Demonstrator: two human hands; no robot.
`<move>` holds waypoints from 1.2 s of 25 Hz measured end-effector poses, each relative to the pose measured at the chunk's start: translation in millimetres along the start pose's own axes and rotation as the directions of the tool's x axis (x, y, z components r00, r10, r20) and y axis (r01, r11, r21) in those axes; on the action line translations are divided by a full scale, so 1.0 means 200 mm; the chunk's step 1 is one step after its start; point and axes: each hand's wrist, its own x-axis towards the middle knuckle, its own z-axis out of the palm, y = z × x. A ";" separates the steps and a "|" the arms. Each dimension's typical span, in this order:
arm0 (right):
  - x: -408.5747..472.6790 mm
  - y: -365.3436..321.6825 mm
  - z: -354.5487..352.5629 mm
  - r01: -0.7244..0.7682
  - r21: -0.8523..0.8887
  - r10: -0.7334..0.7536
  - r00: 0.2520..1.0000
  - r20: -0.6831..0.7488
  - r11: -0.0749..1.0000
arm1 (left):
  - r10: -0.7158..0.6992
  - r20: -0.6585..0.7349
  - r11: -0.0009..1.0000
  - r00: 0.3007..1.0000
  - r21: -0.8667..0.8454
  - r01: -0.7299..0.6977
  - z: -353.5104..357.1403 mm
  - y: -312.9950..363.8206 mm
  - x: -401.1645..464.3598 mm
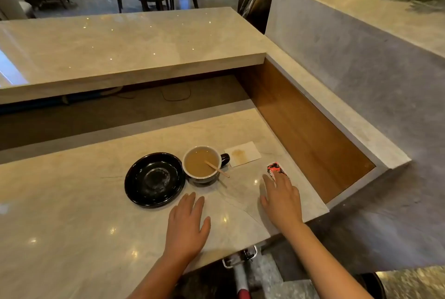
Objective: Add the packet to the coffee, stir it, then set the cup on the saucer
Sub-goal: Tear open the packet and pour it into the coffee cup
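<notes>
A dark cup (202, 164) with a white inside holds milky coffee, and a wooden stir stick (216, 168) leans in it over the right rim. Left of it, touching, lies an empty black saucer (154, 179). A red, black and white packet (275, 170) lies on the marble counter to the right of the cup. My right hand (281, 196) rests flat with its fingertips on the packet's near end, fingers apart. My left hand (186, 223) lies flat on the counter, just in front of the saucer and the cup, holding nothing.
A white paper (242, 154) with a brown stain lies behind the cup's handle. The counter (72, 214) ends in an edge close on the right, with a wooden panel (301, 130) beyond it. A raised marble shelf (120, 43) runs across the back.
</notes>
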 end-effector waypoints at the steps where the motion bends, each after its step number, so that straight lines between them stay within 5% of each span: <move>1: 0.01 0.02 0.00 -0.008 -0.031 0.009 1.000 0.022 1.000 | -0.023 0.020 0.999 1.000 0.039 0.023 0.02 -0.01 0.01; 8: 0.07 0.09 0.09 -0.032 -0.041 0.033 0.999 0.041 0.999 | -0.002 -0.032 0.996 0.999 0.085 0.005 0.09 -0.05 0.02; 11: 0.07 0.10 0.09 -0.024 0.048 0.028 0.996 -0.080 0.999 | -0.015 -0.034 0.996 0.999 0.088 0.018 0.10 -0.07 0.02; 14: 0.13 0.14 0.05 -0.147 0.188 0.181 0.967 -0.180 0.971 | -0.026 -0.018 0.994 1.000 0.105 0.027 0.11 -0.06 0.03; 18: 0.22 0.18 0.01 -0.334 0.193 0.336 0.942 0.027 0.923 | -0.039 -0.002 0.994 0.999 0.102 0.039 0.11 -0.06 0.03; 21: 0.23 0.16 0.02 -0.330 0.354 0.342 0.939 0.030 0.875 | -0.037 -0.007 0.992 0.999 0.121 0.037 0.12 -0.07 0.04; 24: 0.21 0.15 0.02 -0.301 0.628 0.333 0.940 0.071 0.718 | -0.019 -0.001 0.990 1.000 0.143 0.019 0.11 -0.07 0.04; 28: 0.21 0.08 -0.05 -0.328 0.926 0.298 0.917 0.264 0.187 | 0.002 -0.011 0.993 1.000 0.121 -0.001 0.10 -0.07 0.03; 30: 0.22 0.03 -0.10 -0.305 0.946 0.251 0.929 0.271 0.107 | 0.014 -0.027 0.994 1.000 0.111 -0.011 0.09 -0.07 0.03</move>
